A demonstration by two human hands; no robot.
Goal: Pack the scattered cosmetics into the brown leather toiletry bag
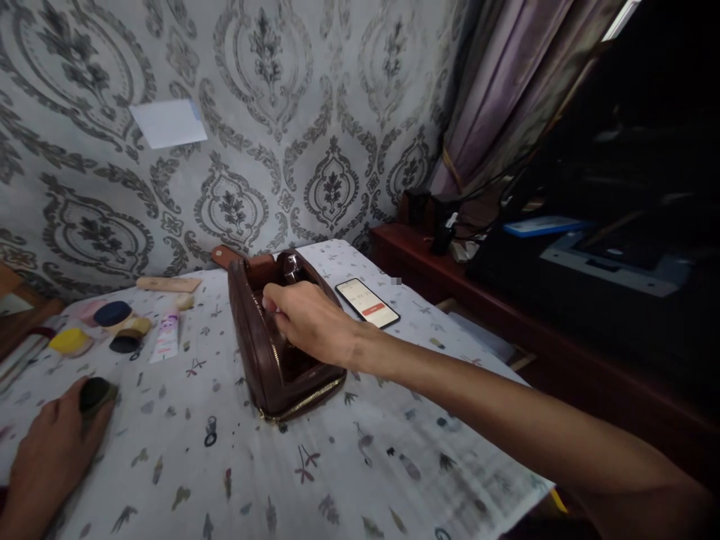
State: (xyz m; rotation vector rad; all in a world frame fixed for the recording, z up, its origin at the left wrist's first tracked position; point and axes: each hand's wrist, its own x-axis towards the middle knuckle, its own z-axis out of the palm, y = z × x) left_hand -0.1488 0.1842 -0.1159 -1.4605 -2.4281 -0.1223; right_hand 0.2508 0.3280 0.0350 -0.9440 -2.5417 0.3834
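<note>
A brown zippered bag [253,352] stands open on the white patterned cloth [236,465]. My right hand [309,319] reaches over its opening, fingers curled down at the inside; whatever they hold, if anything, is hidden. A dark shiny item [292,267] shows at the bag's far end. At the lower left, my left hand [56,450] is wrapped round a small dark-topped jar [95,396] resting on the cloth. Beyond it lie a yellow-lidded jar [70,341], a dark blue lid [112,313], a black-lidded jar [126,341] and a white-and-pink tube [166,337].
A phone [368,302] with a lit screen lies right of the bag. Near the wall is a flat tan piece [169,284]. A dark red wooden ledge [427,262] with a dropper bottle [445,234] borders the right side, beside a large black screen [607,172].
</note>
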